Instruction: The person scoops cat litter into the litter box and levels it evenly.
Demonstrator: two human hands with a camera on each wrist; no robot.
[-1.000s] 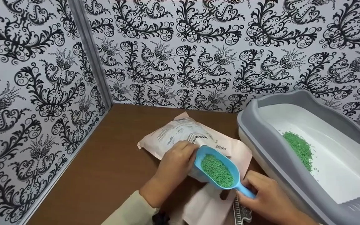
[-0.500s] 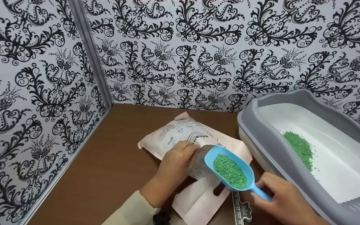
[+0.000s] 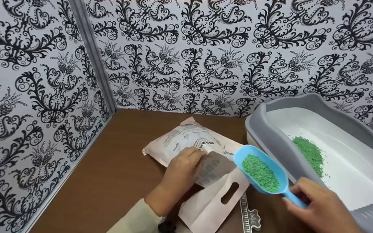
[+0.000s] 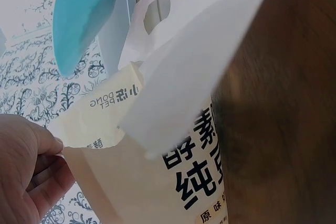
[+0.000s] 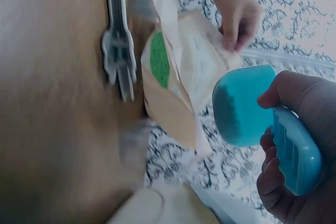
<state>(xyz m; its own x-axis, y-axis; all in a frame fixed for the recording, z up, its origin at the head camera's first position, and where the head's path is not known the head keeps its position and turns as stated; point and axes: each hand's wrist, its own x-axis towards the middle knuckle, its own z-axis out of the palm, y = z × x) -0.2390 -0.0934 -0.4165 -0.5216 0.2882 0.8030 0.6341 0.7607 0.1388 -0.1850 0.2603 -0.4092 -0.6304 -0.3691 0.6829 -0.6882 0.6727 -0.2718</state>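
My right hand [image 3: 324, 208] grips the handle of a light-blue scoop [image 3: 282, 177], holding it level above the table beside the litter box. Green litter pellets [image 3: 261, 173] fill its bowl. In the right wrist view, my fingers [image 5: 270, 179] curl round the grooved handle. My left hand [image 3: 185, 165] pinches the edge of a pale pink litter bag [image 3: 188, 137], which lies on its side with its mouth facing me. That pinch between thumb and fingers shows in the left wrist view on the bag's edge [image 4: 79, 148]. Green pellets [image 5: 159, 61] show inside the mouth.
A grey-rimmed litter box [image 3: 267, 136] with a white inside stands at the right, a pile of green pellets [image 3: 309, 155] on its floor. The bag's torn-off flap [image 3: 212, 204] with a handle slot lies in front, beside a ruler-like strip [image 3: 246, 213] on the brown table [image 3: 108, 181].
My right hand has carried the loaded scoop rightward from the bag's mouth toward the litter box, uncovering the flap and its slot. My left hand has stayed on the bag.
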